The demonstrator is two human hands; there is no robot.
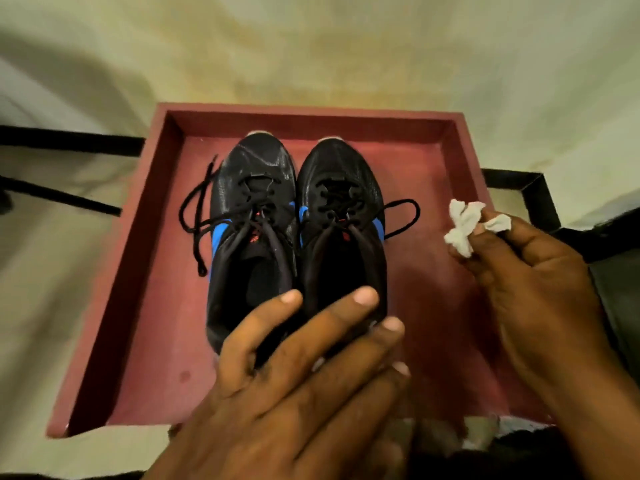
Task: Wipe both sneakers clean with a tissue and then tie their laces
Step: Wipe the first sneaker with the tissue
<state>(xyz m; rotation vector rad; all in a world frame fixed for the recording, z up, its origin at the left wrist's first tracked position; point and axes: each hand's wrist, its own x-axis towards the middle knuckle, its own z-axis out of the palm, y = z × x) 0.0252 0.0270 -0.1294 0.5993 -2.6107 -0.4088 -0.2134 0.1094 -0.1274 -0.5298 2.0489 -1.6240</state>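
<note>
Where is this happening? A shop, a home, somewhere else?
Probably a home, though I can't be sure. A pair of black sneakers sits in a red wooden tray on a pale cloth-covered surface, and the right hand holds a crumpled tissue.

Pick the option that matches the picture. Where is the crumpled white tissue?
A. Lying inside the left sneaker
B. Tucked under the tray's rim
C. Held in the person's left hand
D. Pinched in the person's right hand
D: the tissue is pinched in the fingers of the right hand, off to the side of the sneakers, while the left hand reaches with straight fingers over their heels.
</note>
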